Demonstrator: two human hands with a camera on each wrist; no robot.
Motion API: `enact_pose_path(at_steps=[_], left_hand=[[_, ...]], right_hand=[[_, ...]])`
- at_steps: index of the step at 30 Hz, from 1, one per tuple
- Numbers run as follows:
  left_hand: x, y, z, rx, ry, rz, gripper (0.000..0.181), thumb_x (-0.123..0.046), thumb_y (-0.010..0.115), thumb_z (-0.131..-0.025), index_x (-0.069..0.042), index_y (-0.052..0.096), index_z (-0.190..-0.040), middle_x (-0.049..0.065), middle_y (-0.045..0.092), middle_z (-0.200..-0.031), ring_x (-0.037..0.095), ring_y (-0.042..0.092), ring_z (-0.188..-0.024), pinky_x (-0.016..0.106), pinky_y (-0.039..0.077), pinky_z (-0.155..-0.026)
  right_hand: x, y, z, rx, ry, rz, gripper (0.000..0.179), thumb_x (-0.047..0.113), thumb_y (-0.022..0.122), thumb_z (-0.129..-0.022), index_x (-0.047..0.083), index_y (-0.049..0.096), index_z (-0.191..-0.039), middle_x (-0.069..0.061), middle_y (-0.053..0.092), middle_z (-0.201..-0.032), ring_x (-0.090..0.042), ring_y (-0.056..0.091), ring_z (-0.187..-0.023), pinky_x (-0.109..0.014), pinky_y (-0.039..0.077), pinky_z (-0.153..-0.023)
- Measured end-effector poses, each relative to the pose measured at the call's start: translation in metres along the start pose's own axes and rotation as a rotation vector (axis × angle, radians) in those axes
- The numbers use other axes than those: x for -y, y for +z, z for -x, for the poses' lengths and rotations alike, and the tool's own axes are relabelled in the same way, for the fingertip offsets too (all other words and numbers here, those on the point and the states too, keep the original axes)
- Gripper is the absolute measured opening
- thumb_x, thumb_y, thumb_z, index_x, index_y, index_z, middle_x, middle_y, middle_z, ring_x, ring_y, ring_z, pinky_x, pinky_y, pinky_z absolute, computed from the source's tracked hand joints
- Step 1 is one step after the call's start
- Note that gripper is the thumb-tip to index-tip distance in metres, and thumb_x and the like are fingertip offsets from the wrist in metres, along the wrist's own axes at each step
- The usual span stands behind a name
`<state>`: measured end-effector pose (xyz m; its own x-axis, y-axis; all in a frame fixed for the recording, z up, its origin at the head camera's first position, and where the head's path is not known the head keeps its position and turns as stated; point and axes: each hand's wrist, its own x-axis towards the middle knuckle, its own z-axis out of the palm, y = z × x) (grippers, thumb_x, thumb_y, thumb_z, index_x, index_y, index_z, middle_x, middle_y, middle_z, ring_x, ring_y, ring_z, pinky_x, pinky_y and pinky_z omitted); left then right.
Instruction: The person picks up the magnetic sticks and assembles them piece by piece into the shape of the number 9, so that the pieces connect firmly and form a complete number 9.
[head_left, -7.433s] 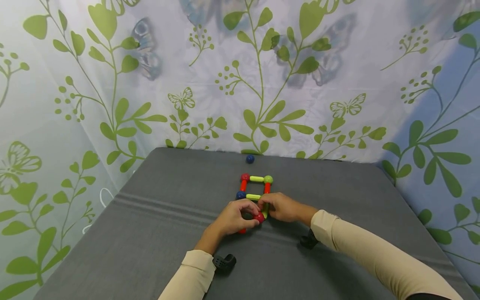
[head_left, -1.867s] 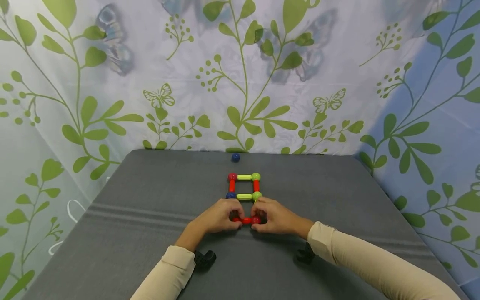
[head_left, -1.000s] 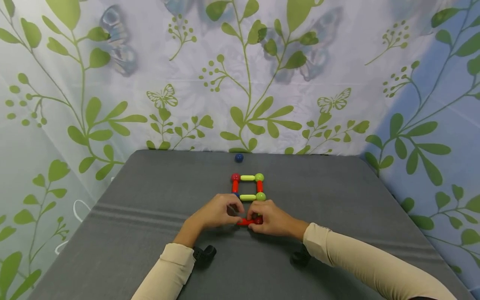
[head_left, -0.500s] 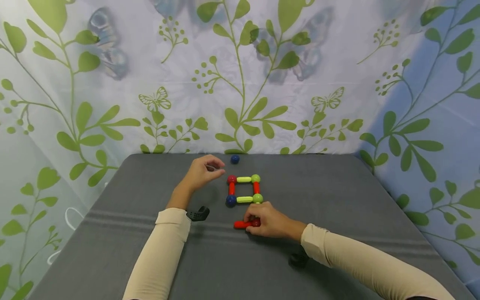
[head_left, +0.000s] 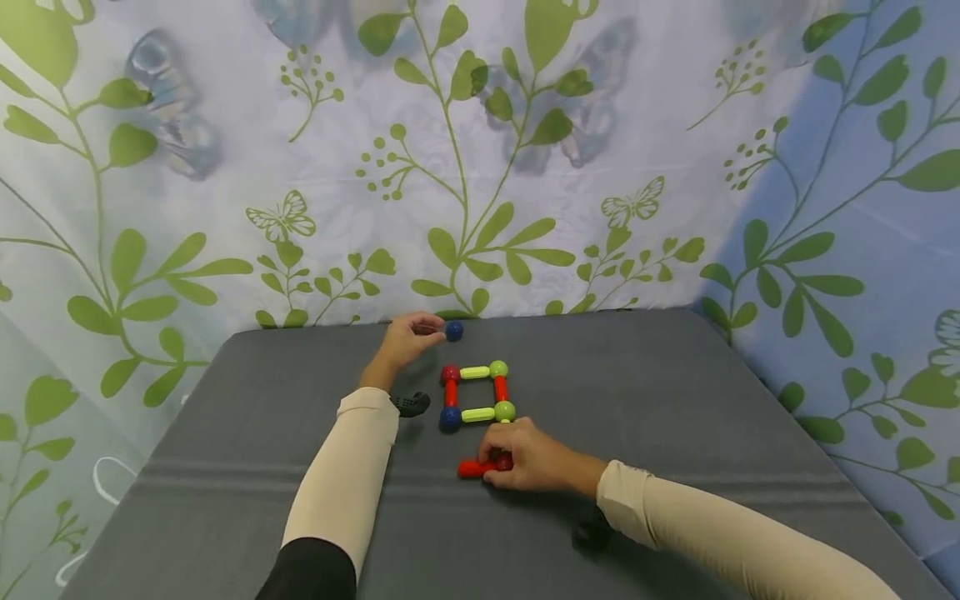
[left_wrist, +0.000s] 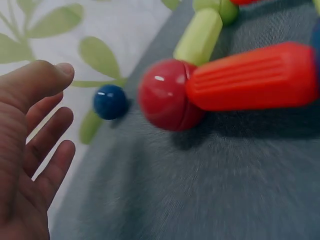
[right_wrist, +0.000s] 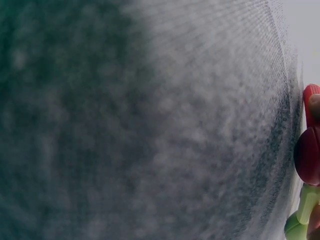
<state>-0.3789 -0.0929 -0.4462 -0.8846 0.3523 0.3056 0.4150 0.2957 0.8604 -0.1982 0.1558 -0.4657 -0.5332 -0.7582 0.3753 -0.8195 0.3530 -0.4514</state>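
Observation:
My left hand [head_left: 407,340] reaches over the back of the table, fingers apart, fingertips close to a loose blue ball [head_left: 454,331]. In the left wrist view a gap shows between the fingers and that ball [left_wrist: 110,102]. My right hand [head_left: 531,457] grips a red ball [right_wrist: 307,155] at the front; a red rod [head_left: 472,468] sticks out leftward from it. A light green rod [right_wrist: 308,204] joins this ball to the front right green ball [head_left: 505,411] of a square. The square also has a red ball [head_left: 450,374], a blue ball [head_left: 450,418] and another green ball [head_left: 498,369].
Red rods [head_left: 451,394] and yellow-green rods [head_left: 477,414] link the square's corners on the grey table [head_left: 300,467]. A patterned curtain [head_left: 480,167] hangs right behind the table's back edge. A white cable [head_left: 105,483] loops beside the left edge.
My left hand has let go of the red rod at the front and moved back to beside the loose blue ball. My right hand has stayed at the front red ball.

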Motion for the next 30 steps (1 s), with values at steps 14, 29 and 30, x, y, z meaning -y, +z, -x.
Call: enact_pose_path(at_steps=[14, 29, 30], left_hand=[[0.027, 0.019, -0.046, 0.117, -0.097, -0.042, 0.037, -0.005, 0.076, -0.092, 0.002, 0.067, -0.126, 0.017, 0.062, -0.132, 0.034, 0.057, -0.123, 0.047, 0.048, -0.1], [0.033, 0.019, -0.053, 0.116, -0.082, -0.057, 0.023, -0.001, 0.08, -0.086, 0.003, 0.074, -0.108, 0.016, 0.07, -0.111, 0.032, 0.064, -0.106, 0.043, 0.05, -0.093], [0.034, 0.019, -0.053, 0.119, -0.08, -0.062, 0.023, -0.001, 0.08, -0.086, 0.002, 0.074, -0.108, 0.016, 0.07, -0.112, 0.032, 0.064, -0.106, 0.043, 0.05, -0.094]], right_hand=[[0.001, 0.002, 0.005, 0.042, 0.119, 0.046, 0.019, 0.02, 0.082, -0.084, 0.024, 0.068, -0.096, 0.016, 0.059, -0.089, 0.006, 0.046, -0.075, -0.024, 0.033, -0.071], [0.002, 0.0, 0.004, 0.054, 0.153, 0.015, 0.02, 0.021, 0.082, -0.085, 0.026, 0.067, -0.097, 0.018, 0.058, -0.09, 0.006, 0.047, -0.076, -0.026, 0.032, -0.074], [0.002, 0.0, 0.004, 0.054, 0.154, 0.014, 0.02, 0.021, 0.082, -0.085, 0.026, 0.067, -0.097, 0.018, 0.058, -0.09, 0.006, 0.047, -0.076, -0.026, 0.032, -0.074]])
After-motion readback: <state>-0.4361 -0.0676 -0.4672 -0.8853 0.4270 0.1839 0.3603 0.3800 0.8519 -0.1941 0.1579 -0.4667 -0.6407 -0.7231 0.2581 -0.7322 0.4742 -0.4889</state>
